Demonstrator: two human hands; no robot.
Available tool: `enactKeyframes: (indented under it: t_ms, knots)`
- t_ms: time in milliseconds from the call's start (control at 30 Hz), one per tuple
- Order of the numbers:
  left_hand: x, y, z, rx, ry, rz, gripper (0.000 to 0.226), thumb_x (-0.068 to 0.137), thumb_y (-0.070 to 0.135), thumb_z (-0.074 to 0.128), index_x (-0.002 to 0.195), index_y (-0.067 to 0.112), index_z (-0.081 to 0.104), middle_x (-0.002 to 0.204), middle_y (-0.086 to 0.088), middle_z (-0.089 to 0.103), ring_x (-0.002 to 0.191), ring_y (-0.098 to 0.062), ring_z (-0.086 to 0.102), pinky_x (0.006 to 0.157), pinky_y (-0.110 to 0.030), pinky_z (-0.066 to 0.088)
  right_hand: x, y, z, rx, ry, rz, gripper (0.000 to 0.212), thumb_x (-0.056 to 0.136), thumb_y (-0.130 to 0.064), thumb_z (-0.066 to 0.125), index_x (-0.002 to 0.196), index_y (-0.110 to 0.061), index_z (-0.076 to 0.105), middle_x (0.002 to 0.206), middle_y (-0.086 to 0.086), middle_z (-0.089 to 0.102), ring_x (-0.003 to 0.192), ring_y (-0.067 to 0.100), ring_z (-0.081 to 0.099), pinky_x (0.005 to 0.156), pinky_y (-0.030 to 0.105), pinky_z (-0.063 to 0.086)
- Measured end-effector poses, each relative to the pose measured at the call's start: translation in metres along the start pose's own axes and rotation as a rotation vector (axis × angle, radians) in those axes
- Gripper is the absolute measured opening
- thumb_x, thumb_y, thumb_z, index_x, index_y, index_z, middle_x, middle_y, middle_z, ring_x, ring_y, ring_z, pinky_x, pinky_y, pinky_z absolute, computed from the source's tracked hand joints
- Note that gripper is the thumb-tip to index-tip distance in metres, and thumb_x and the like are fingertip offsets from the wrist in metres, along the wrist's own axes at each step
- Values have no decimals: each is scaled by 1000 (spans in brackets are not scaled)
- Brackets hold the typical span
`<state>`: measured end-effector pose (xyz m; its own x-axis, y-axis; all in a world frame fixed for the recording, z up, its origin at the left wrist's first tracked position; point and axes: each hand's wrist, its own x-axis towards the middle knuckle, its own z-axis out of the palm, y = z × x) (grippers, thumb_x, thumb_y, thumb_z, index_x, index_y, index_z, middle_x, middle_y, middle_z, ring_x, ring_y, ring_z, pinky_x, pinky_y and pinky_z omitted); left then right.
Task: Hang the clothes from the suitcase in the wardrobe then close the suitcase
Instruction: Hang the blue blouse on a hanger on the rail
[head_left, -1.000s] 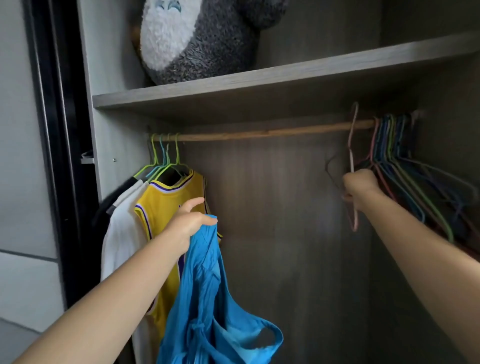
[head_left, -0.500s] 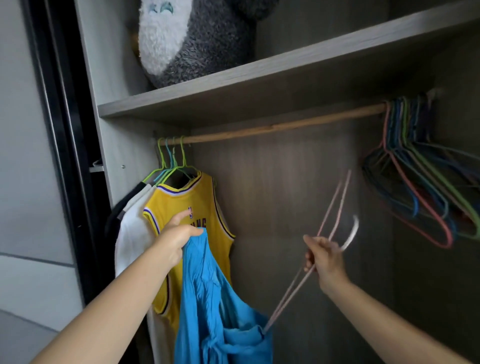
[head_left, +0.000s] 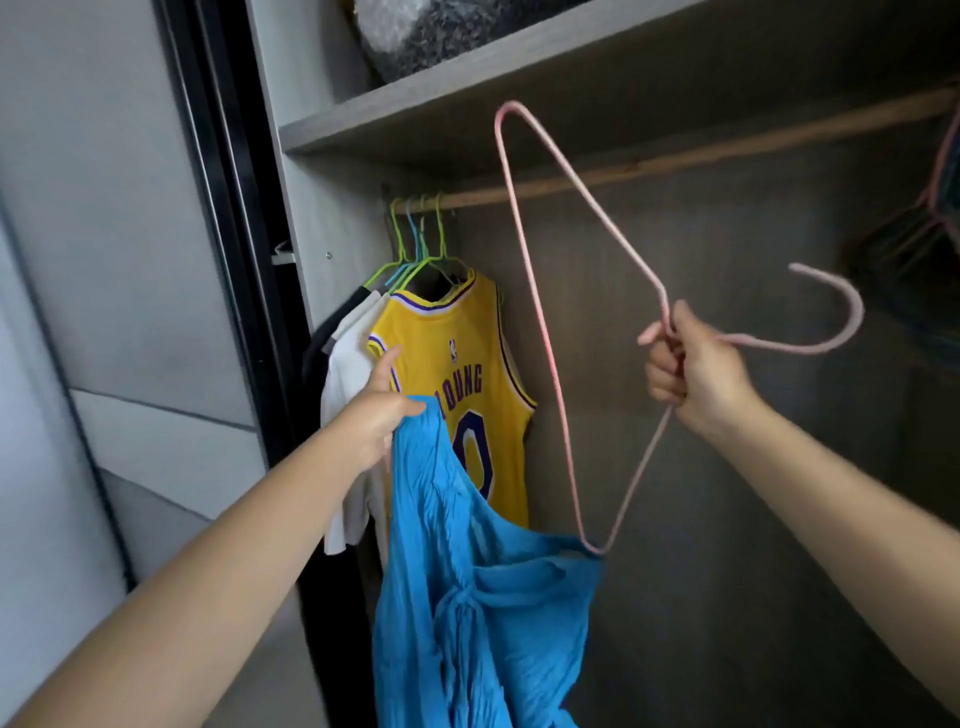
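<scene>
My left hand grips the top of a crumpled blue garment that hangs down in front of the open wardrobe. In my right hand is a pink wire hanger, gripped at its neck and turned sideways, hook pointing right. The hanger's lower corner touches the blue garment's edge. A wooden rail runs across under the shelf. On the rail's left end hang a yellow basketball jersey, a white shirt and a dark garment. The suitcase is out of view.
A bunch of bare coloured hangers hangs at the rail's right end. A grey plush toy sits on the shelf above. The dark frame of the wardrobe's sliding door stands to the left.
My right hand has pulled the pink hanger off the rail, brought it left toward the blue garment and raised it. My left hand has kept hold of the garment.
</scene>
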<state>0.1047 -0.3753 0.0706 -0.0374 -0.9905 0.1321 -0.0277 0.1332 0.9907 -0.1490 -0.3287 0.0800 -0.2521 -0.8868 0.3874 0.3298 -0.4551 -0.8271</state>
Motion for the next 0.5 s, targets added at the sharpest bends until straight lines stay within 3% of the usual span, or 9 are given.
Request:
enactKeyframes:
  t_ms: [67, 200, 333, 400, 500]
  knots:
    - [1, -2, -10, -4, 4, 14, 74, 91, -12, 40, 143, 36, 21, 151, -10, 25, 92, -26, 58, 51, -22, 51, 5, -14, 7, -46, -20, 4, 63, 100, -29, 26, 43, -16, 46, 30, -8, 24, 23, 3, 16, 36, 3, 13]
    - [-2, 0, -26, -16, 52, 68, 70, 91, -11, 39, 145, 31, 20, 149, -10, 29, 86, -20, 55, 64, -25, 45, 7, -17, 14, -450, -125, 74, 47, 99, -25, 29, 55, -10, 36, 28, -8, 21, 23, 2, 15, 36, 5, 11]
    - [-8, 4, -40, -24, 114, 115, 67, 92, -11, 38, 144, 26, 22, 141, -14, 39, 77, -16, 55, 68, -26, 45, 3, 5, 5, -821, -224, 82, 48, 96, -19, 38, 49, -9, 37, 29, -8, 23, 25, 4, 16, 33, 9, 11]
    - [-10, 5, -45, -5, 134, 122, 64, 92, -10, 37, 143, 27, 26, 130, -17, 48, 76, -15, 55, 68, -26, 46, 1, 15, 0, -976, -270, 65, 51, 94, -18, 43, 43, -10, 39, 28, -7, 25, 24, 5, 19, 31, 10, 14]
    - [-12, 5, -51, 12, 151, 120, 62, 92, -9, 38, 141, 28, 29, 94, -9, 57, 74, -16, 55, 64, -26, 45, 0, 26, -2, -1048, -329, 90, 53, 93, -19, 45, 41, -12, 40, 29, -5, 27, 25, 7, 21, 32, 11, 16]
